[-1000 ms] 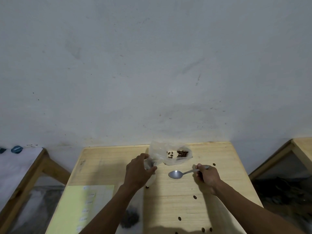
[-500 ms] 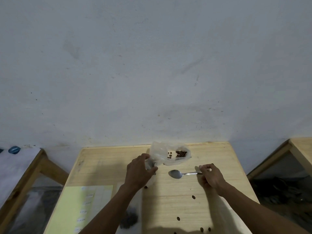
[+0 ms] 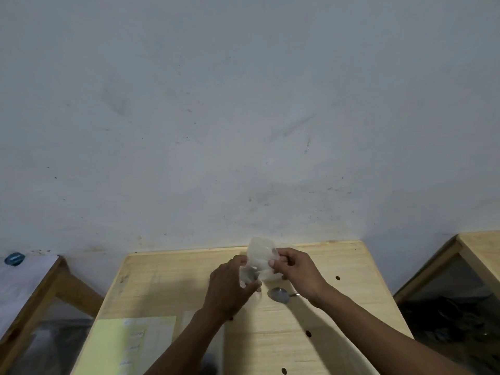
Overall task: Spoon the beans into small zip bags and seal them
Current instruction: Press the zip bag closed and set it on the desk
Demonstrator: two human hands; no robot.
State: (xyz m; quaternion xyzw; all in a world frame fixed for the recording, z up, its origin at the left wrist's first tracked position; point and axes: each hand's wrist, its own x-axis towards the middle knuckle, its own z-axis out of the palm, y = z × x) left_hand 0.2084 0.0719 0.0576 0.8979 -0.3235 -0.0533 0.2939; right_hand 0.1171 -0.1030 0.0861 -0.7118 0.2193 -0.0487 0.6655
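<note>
A small clear zip bag is held up above the far middle of the wooden table, just below the centre of the frame, with both hands on it. The left hand curls its fingers round the bag's lower left part, thumb pressed to the plastic near the bottom. The right hand pinches the bag's right edge between thumb and forefinger, the thumb nail showing against the plastic. The bag is blurred and crumpled, and whether its zip strip is closed cannot be made out; a dim grey patch shows inside near the left hand, but no beans can be clearly seen in it. A metal spoon lies flat on the table just below the bag, bowl to the left, handle running under the right wrist; neither hand touches it. A few dark loose beans lie scattered on the right side of the table, well apart from each other. At the lower left of the table lies a pale yellow sheet of paper with faint writing. A grey, stained wall fills the upper frame. Other wooden tables stand at the far left and right edges, and a small blue object sits on the left one.
</note>
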